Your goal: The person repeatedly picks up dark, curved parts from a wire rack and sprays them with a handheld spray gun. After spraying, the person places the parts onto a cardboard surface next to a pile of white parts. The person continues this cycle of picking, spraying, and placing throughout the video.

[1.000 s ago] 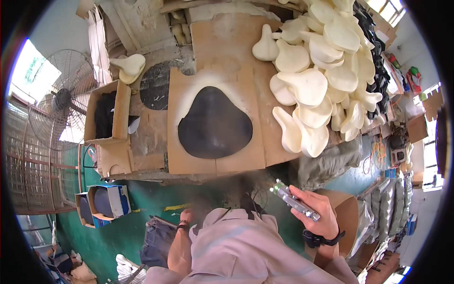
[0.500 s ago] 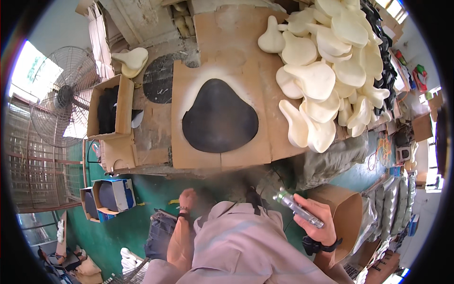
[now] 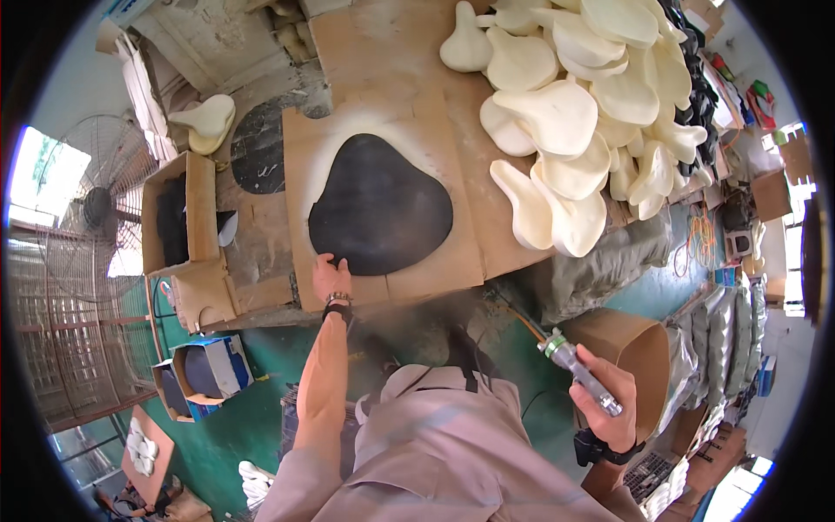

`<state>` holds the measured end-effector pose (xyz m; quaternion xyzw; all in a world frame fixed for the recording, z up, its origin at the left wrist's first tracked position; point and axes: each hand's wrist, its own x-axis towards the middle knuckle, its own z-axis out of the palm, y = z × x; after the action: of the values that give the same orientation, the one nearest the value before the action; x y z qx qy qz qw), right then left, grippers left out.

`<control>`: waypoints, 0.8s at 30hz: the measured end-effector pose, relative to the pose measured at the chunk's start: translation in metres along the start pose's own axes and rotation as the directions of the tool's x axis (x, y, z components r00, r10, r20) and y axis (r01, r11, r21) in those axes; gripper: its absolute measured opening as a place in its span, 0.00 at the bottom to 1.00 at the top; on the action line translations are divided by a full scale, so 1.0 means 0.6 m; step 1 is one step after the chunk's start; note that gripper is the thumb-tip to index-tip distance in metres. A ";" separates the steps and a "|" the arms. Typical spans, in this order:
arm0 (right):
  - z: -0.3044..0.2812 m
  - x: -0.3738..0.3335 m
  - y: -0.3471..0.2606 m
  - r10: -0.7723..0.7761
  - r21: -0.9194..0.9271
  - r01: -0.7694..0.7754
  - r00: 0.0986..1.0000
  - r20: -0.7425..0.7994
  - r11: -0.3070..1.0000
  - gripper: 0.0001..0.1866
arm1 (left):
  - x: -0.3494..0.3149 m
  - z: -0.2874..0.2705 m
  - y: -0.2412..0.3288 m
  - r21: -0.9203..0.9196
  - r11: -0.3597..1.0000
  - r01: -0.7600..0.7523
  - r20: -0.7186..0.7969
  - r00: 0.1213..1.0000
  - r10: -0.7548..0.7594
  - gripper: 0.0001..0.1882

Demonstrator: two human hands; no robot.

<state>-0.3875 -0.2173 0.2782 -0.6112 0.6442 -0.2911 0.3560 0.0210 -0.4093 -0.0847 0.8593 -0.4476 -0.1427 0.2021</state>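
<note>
A rounded triangular black sheet [image 3: 380,213] lies flat on a cardboard board [image 3: 461,252], with a pale sprayed band around its upper edge. My left hand [image 3: 331,280] reaches to the sheet's lower-left edge. Its fingertips touch down there, slightly apart, and the sheet still lies flat. At the lower right, away from the table, my right hand [image 3: 606,396] is wrapped round a silver spray gun [image 3: 578,370] with a green ring near its front. A thin hose runs by the gun. Part of the gun's body is hidden by my fingers.
Cream foam bicycle saddles [image 3: 561,117] are heaped on the table's right side; two more [image 3: 209,122] sit at the far left. An open cardboard box [image 3: 204,209] holds black pieces. A large fan [image 3: 100,209] stands left. Below the table are a carton [image 3: 639,352] and grey bags [image 3: 600,270].
My left hand has risen from beside my lap to the black sheet's lower-left edge. The spray gun has shifted slightly right and now tilts more upright. The view has shifted too.
</note>
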 end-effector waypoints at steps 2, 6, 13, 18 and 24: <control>-0.002 -0.004 0.010 0.001 0.004 -0.001 1.000 -0.013 1.000 0.28 | 0.011 -0.007 0.017 0.056 0.998 -0.027 0.020 0.999 0.026 0.14; 0.019 0.008 0.038 0.020 0.094 -0.010 0.993 -0.114 0.996 0.29 | 0.005 -0.019 0.042 -0.047 0.992 -0.115 -0.090 0.990 0.110 0.12; 0.064 0.039 0.071 -0.068 0.173 0.071 0.997 -0.025 0.982 0.33 | 0.077 0.046 -0.003 -0.782 -0.318 0.536 0.617 0.739 -0.270 0.03; 0.120 0.104 0.103 -0.188 0.178 0.180 0.982 0.031 0.968 0.31 | 0.096 -0.018 0.110 -0.814 -0.210 0.542 0.535 0.840 0.097 0.11; 0.241 0.258 0.178 -0.177 0.119 0.163 0.976 0.124 0.979 0.25 | 0.123 -0.108 0.325 -0.798 -0.280 0.534 0.494 0.845 0.204 0.02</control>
<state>-0.3315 -0.3537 0.0922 -0.6620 0.5475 -0.3134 0.4048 -0.0492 -0.5570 0.0602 0.3491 -0.0543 -0.6625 0.6605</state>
